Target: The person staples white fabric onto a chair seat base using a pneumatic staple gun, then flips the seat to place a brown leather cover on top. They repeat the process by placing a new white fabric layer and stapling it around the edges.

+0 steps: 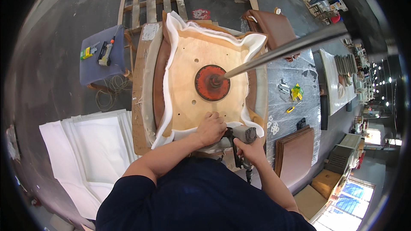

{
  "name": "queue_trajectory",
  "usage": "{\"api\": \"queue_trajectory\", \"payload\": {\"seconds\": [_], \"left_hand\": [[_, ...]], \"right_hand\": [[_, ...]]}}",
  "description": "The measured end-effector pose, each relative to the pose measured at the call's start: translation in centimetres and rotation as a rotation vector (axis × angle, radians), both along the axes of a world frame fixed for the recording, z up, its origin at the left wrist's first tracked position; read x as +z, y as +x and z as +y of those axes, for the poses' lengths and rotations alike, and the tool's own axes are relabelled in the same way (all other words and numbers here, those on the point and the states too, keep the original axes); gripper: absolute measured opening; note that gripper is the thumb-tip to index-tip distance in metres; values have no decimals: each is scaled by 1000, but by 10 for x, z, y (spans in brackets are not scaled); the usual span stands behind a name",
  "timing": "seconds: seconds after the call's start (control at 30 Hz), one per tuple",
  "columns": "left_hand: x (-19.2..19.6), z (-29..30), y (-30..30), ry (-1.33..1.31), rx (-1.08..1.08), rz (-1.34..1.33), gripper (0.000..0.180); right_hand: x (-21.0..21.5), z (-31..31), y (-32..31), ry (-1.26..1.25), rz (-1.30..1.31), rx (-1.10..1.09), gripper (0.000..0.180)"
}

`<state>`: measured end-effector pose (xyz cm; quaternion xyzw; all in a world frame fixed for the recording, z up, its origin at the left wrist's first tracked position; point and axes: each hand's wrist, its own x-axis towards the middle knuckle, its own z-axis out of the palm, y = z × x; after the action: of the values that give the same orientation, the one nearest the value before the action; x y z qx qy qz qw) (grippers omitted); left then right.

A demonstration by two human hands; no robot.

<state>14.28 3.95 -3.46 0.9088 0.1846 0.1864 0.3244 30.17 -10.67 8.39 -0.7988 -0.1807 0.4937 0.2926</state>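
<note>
In front of me a plywood seat panel point(184, 90) lies underside up, ringed by white padding point(170, 51) and a brown cover point(159, 87). A round red press plate point(202, 90) on a metal rod point(278, 54) bears on its middle. My left hand point(210, 129) is closed at the panel's near edge, fingers curled over the white padding; its fingertips are partly hidden. Just right of it, my right hand point(251, 150) grips the handle of a staple gun point(244, 134). The gun's nose is against or close to the near edge, beside my left hand; contact is hidden.
Left stands a blue padded stool point(100, 55) with another staple gun point(105, 55) on it. White padding sheets point(92, 145) are stacked nearer. To the right, a plastic-covered table point(306, 85) carries a yellow cutter point(290, 109) and brown panels point(295, 152). A wooden pallet point(151, 2) lies beyond.
</note>
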Motion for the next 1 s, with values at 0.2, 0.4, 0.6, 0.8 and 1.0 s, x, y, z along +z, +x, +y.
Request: {"api": "queue_trajectory", "payload": {"seconds": [0.2, 0.4, 0.6, 0.8, 1.0], "left_hand": [[1, 0, 2, -51, 23, 25, 20], [-2, -1, 5, -46, 47, 12, 17], [-6, -3, 7, 5, 72, -38, 20], [-6, -3, 6, -11, 36, -8, 19], [4, 1, 6, -26, 17, 37, 21]], "right_hand": [[8, 23, 5, -99, 0, 39, 65], [8, 32, 5, -40, -9, 33, 57], [3, 39, 8, -124, -42, 52, 41], [12, 50, 4, -131, -83, 108, 31], [8, 37, 9, -77, -25, 85, 31]]}}
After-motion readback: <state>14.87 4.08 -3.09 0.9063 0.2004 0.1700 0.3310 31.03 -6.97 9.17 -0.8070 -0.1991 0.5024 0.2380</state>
